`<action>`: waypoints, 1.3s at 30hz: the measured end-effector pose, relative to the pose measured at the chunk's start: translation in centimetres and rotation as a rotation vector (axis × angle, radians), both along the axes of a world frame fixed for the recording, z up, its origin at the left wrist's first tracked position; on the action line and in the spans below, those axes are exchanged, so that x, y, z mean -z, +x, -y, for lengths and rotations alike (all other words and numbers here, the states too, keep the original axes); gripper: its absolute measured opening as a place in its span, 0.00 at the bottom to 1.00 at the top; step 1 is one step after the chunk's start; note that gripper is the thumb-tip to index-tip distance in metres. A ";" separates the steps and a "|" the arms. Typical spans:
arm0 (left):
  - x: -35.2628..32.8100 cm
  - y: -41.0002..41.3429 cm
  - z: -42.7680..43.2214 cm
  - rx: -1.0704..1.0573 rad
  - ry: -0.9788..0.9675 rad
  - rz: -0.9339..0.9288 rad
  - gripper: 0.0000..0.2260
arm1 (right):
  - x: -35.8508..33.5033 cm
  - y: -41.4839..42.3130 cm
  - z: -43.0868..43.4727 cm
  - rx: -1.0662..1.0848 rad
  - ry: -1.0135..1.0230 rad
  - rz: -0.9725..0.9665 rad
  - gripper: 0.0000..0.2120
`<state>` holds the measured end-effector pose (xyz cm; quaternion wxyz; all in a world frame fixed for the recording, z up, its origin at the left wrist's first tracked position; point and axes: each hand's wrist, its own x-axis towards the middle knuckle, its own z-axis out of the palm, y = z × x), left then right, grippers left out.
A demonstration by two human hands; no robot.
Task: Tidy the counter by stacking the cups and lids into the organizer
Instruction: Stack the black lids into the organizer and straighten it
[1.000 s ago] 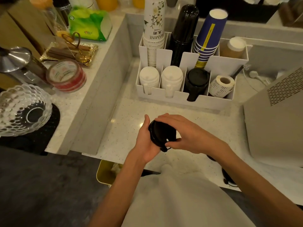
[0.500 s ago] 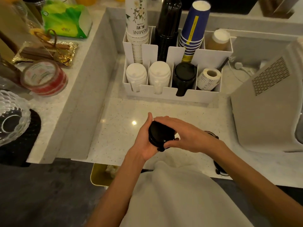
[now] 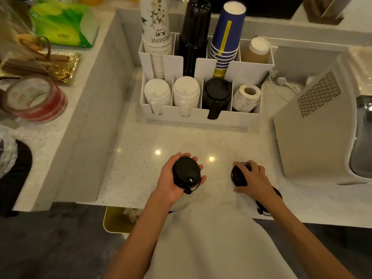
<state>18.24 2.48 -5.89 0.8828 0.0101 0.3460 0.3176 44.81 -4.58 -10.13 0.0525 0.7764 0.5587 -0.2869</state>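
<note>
a small stack of round black plastic lids (image 3: 186,174) sits cupped in the left hand (image 3: 175,178), fingers curled around it, above the pale speckled stone desk (image 3: 141,150). the right hand (image 3: 254,180) presses flat on another black lid (image 3: 237,175) lying on the desk, fingers spread over it, not closed. beyond them the white divided organizer (image 3: 201,115) holds white lids, black lids, a paper roll (image 3: 246,97) and tall stacks of paper cups (image 3: 225,43). a raised ledge on the left carries a tape roll (image 3: 34,97).
</note>
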 end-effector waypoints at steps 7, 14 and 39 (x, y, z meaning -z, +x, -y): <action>-0.7 -0.2 0.2 -0.042 0.104 -0.126 0.21 | -8.3 -5.5 -3.0 0.009 0.208 -0.395 0.43; -2.5 1.2 0.7 -0.085 0.455 -0.419 0.24 | -11.7 -12.6 -4.5 0.109 -0.012 -0.388 0.38; -2.9 2.7 1.7 -0.079 0.448 -0.501 0.23 | -9.6 -14.4 -5.7 0.198 0.076 -0.258 0.35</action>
